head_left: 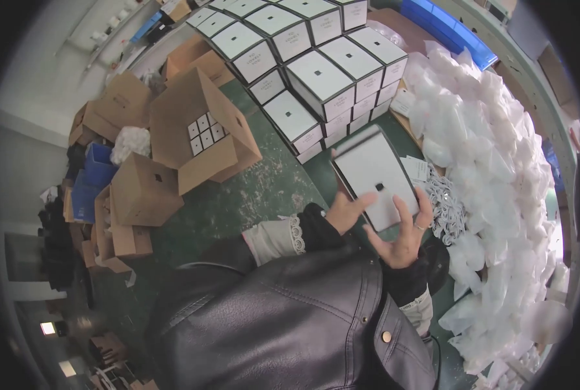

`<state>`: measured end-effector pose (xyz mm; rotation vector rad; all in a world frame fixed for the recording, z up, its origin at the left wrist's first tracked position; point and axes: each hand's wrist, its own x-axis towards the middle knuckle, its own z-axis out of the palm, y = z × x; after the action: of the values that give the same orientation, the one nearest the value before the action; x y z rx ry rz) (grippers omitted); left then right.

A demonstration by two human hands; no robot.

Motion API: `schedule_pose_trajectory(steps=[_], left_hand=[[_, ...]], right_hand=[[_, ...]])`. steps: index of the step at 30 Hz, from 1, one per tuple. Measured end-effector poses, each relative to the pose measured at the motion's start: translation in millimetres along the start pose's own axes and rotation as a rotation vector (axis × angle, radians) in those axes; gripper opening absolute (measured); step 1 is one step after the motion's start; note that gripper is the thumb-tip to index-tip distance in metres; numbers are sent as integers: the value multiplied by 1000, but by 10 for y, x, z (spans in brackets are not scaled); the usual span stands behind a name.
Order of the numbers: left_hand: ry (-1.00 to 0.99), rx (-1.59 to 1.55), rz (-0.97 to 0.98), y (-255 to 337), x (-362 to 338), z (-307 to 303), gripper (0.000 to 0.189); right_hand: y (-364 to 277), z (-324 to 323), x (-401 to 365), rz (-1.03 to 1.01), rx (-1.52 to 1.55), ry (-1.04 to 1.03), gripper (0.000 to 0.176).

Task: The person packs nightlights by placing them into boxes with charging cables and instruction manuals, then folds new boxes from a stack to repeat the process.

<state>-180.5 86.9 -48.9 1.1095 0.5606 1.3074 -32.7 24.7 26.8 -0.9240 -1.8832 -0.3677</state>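
A white box with dark edges and a small black mark (373, 170) is tilted in front of me, held between both hands. My left hand (346, 212) grips its near left side, thumb on the white face and fingers hidden behind. Around the near right corner is my right hand (404, 233), a ring on one finger, with fingertips on the face and thumb at the near edge. The box's far edge is blurred. Right beside it lie a heap of thin white cords (446, 203) and a small printed white card (415, 169).
Stacks of similar white boxes (320, 77) stand ahead on the green table (274, 195). An open carton (209, 127) holding several small white boxes is at the left. Many filled clear plastic bags (491, 195) pile along the right. A blue bin (449, 29) sits at the back right.
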Motion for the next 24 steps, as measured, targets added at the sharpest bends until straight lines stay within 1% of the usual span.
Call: schedule_pose_trajectory(steps=[2,3,5,6,8,9,12,14,15,18,20,21,23,24], left_hand=[[228,-128,208,348,27,-103,77],[287,-160,261,537,49,-181,73],[501,-305,299,948,102,-381,60],[557,-340,310,1122,122,-483,57],[741,-238,193,1379,146,-671,66],[784,-211,159,1462,181,-759,69],[790,-114,148,1527,408,-952,83],[844,124,47,1539,575,-876,79],[842,191,9,1541,613,-859,78],[848,295,8,1514,645,-1003,76],[821,699,-19,1301,717,-1280,65],[785,806,-27,1274,743,-1389,62],[837,1047,89,1276,767,-1476,34],[830,1111,116,1277,806,-1439,28]], right_hand=[[-75,26,13,-59,-32,-6,59],[-70,30,-7,-74,-38,-8,59],[25,11,-104,14,-38,-77,43],[82,6,-180,35,-36,-95,39],[175,-46,-437,219,-79,-192,20],[204,-79,-527,269,-91,-218,15],[346,-149,-659,436,-114,-296,11],[385,-214,-808,526,-164,-334,11],[385,-254,-849,566,-183,-344,12],[396,-330,-851,668,-215,-363,13],[414,-436,-1034,670,-199,-329,15],[381,-449,-1088,691,-204,-316,15],[426,-409,-1170,657,-136,-319,16],[423,-411,-1227,665,-125,-316,16]])
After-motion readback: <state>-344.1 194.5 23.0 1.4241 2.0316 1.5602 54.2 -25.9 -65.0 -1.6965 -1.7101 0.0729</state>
